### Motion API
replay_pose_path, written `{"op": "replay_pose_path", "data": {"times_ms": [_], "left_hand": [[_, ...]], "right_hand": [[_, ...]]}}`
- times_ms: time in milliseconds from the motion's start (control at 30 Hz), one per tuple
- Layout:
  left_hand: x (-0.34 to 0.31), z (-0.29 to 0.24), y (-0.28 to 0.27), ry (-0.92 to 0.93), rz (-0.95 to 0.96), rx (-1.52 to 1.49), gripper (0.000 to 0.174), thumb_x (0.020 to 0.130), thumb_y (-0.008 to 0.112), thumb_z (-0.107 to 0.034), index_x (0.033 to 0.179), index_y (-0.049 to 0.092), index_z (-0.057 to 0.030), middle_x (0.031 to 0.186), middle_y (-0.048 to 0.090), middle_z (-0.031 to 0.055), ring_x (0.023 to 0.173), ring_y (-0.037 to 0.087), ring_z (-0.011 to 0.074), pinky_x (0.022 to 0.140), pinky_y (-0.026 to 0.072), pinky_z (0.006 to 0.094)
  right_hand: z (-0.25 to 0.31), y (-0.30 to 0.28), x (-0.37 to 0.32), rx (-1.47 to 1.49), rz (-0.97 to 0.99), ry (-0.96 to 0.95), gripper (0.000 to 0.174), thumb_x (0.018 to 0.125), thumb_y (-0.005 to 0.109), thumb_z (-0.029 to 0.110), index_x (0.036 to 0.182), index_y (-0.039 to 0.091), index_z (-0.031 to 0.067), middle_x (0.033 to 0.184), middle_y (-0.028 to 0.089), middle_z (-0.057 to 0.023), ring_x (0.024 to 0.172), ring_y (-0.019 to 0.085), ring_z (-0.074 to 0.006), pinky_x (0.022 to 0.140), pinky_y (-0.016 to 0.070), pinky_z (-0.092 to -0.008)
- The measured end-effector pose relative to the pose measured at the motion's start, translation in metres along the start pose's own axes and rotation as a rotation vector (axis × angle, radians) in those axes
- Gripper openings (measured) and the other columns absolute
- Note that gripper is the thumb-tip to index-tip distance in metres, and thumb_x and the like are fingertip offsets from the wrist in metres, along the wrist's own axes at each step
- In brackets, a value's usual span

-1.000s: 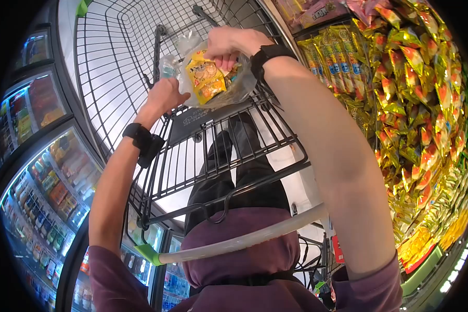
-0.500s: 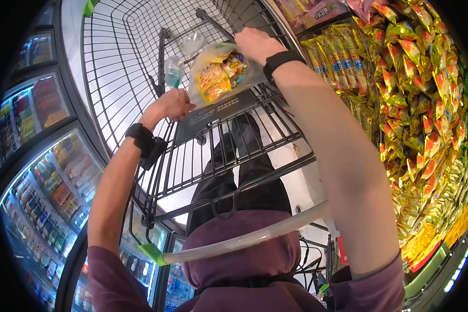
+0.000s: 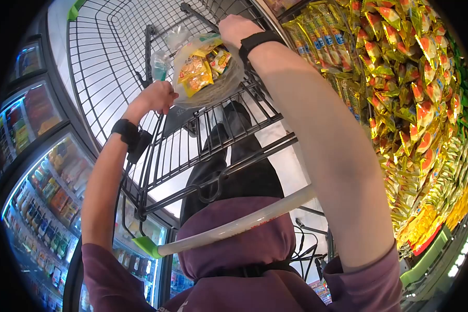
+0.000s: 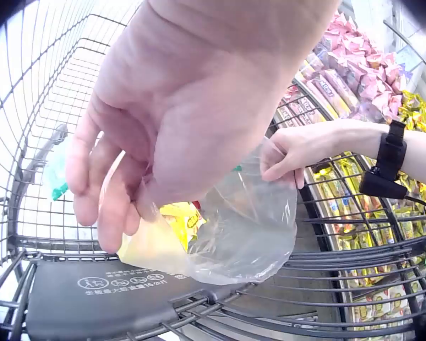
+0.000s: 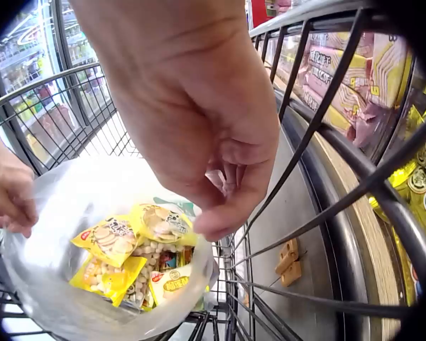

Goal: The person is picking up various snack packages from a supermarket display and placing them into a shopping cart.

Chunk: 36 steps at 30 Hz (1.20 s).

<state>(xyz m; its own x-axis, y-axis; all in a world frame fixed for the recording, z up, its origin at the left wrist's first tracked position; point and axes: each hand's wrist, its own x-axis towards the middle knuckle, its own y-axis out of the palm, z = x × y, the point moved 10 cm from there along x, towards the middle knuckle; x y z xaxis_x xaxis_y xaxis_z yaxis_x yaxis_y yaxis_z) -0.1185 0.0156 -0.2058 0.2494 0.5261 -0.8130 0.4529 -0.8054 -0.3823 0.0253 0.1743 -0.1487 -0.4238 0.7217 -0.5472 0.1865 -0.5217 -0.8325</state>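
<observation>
A clear plastic bag (image 3: 226,86) hangs with its mouth spread between my two hands, over the near part of a shopping cart. Inside lie several yellow snack packets (image 5: 113,241), mixed with smaller pale pieces. My left hand (image 3: 158,97) pinches the bag's left edge; the left wrist view has this hand (image 4: 177,121) with the film between thumb and fingers. At the opposite edge, my right hand (image 3: 238,30) pinches the rim, thumb and fingertips together in the right wrist view (image 5: 213,142). Part of the rim is hidden behind that hand.
The black wire cart (image 3: 96,67) surrounds the bag, with a dark printed panel (image 4: 106,291) below it. Another clear bag with teal parts (image 3: 159,65) sits left of it. Racks of gold snack packs (image 3: 421,104) line the right; glass-door coolers (image 3: 52,192) stand left.
My right hand has moved off the yellow packets to the bag's right edge. The bag's mouth has spread wider, and more of the packets inside shows.
</observation>
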Motion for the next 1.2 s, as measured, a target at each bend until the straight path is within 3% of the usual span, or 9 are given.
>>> {"op": "replay_pose_path", "data": {"times_ms": [167, 267, 333, 433, 633, 800, 900, 1033, 1200], "left_hand": [[-0.012, -0.019, -0.022, 0.140, -0.079, 0.203, 0.036, 0.091, 0.055, -0.023, 0.073, 0.063, 0.0062, 0.058, 0.063, 0.0097, 0.050, 0.062, 0.0175, 0.049, 0.0500, 0.0309], [-0.025, -0.020, -0.025, 0.061, 0.025, 0.071, 0.038, 0.093, 0.053, -0.025, 0.072, 0.063, 0.0053, 0.055, 0.061, 0.0091, 0.048, 0.061, 0.0173, 0.049, 0.0493, 0.0305], [-0.028, -0.021, -0.024, 0.051, 0.028, 0.014, 0.038, 0.093, 0.053, -0.026, 0.074, 0.063, 0.0051, 0.055, 0.060, 0.0091, 0.048, 0.060, 0.0175, 0.049, 0.0491, 0.0307], [-0.022, -0.018, -0.024, 0.031, -0.065, -0.060, 0.036, 0.094, 0.052, -0.025, 0.076, 0.062, 0.0044, 0.054, 0.060, 0.0092, 0.048, 0.060, 0.0181, 0.049, 0.0488, 0.0315], [-0.013, -0.035, -0.006, 0.218, -0.175, 0.311, 0.030, 0.091, 0.051, -0.021, 0.074, 0.060, 0.0020, 0.057, 0.061, 0.0121, 0.056, 0.064, 0.0254, 0.056, 0.0507, 0.0392], [-0.043, -0.061, -0.023, 0.228, -0.332, 0.469, 0.030, 0.091, 0.053, -0.026, 0.081, 0.064, -0.0001, 0.076, 0.065, 0.0224, 0.076, 0.064, 0.0414, 0.068, 0.0516, 0.0491], [-0.086, -0.104, -0.039, 0.344, -0.441, 0.357, 0.033, 0.093, 0.053, -0.029, 0.081, 0.063, 0.0000, 0.071, 0.063, 0.0231, 0.073, 0.062, 0.0434, 0.066, 0.0495, 0.0504], [-0.151, -0.167, -0.037, 0.429, -0.434, 0.172, 0.038, 0.096, 0.051, -0.032, 0.079, 0.060, 0.0007, 0.066, 0.059, 0.0249, 0.070, 0.059, 0.0440, 0.062, 0.0466, 0.0503], [-0.226, -0.222, 0.014, 0.575, -0.331, 0.215, 0.045, 0.094, 0.054, -0.040, 0.109, 0.055, 0.0028, 0.103, 0.059, 0.0267, 0.096, 0.058, 0.0421, 0.081, 0.0466, 0.0458]], "right_hand": [[-0.008, 0.005, 0.000, 0.058, -0.046, 0.053, 0.023, 0.073, 0.064, 0.003, 0.094, 0.071, 0.0005, 0.099, 0.068, -0.0213, 0.093, 0.068, -0.0331, 0.078, 0.0556, -0.0417], [0.012, -0.042, -0.039, 0.028, 0.060, -0.050, 0.018, 0.074, 0.064, 0.002, 0.090, 0.073, 0.0014, 0.088, 0.070, -0.0190, 0.083, 0.070, -0.0305, 0.070, 0.0562, -0.0383], [-0.002, -0.012, -0.006, -0.099, 0.138, 0.002, 0.020, 0.072, 0.066, 0.002, 0.092, 0.072, 0.0009, 0.092, 0.069, -0.0205, 0.085, 0.070, -0.0311, 0.073, 0.0562, -0.0376], [0.005, -0.042, -0.022, 0.056, -0.272, -0.054, 0.024, 0.073, 0.065, 0.005, 0.096, 0.071, -0.0004, 0.100, 0.067, -0.0227, 0.092, 0.068, -0.0329, 0.079, 0.0557, -0.0395], [-0.012, -0.003, -0.018, 0.154, -0.067, 0.082, 0.029, 0.077, 0.062, 0.009, 0.103, 0.069, -0.0012, 0.107, 0.066, -0.0219, 0.097, 0.066, -0.0359, 0.081, 0.0550, -0.0411], [-0.002, -0.027, -0.052, 0.104, 0.142, -0.002, 0.033, 0.084, 0.050, 0.014, 0.108, 0.067, -0.0009, 0.115, 0.063, -0.0223, 0.105, 0.063, -0.0357, 0.090, 0.0516, -0.0412], [0.000, -0.049, -0.064, 0.178, 0.076, 0.008, 0.032, 0.079, 0.060, 0.014, 0.105, 0.068, -0.0023, 0.109, 0.065, -0.0234, 0.101, 0.065, -0.0346, 0.087, 0.0526, -0.0413], [0.021, -0.079, -0.099, 0.282, 0.045, -0.114, 0.028, 0.078, 0.062, 0.017, 0.085, 0.067, -0.0096, 0.080, 0.069, -0.0215, 0.059, 0.069, -0.0268, 0.056, 0.0580, -0.0347], [0.042, -0.105, -0.193, 0.417, -0.153, -0.210, 0.029, 0.079, 0.062, 0.019, 0.086, 0.065, -0.0089, 0.079, 0.068, -0.0219, 0.067, 0.069, -0.0317, 0.061, 0.0564, -0.0414]]}}
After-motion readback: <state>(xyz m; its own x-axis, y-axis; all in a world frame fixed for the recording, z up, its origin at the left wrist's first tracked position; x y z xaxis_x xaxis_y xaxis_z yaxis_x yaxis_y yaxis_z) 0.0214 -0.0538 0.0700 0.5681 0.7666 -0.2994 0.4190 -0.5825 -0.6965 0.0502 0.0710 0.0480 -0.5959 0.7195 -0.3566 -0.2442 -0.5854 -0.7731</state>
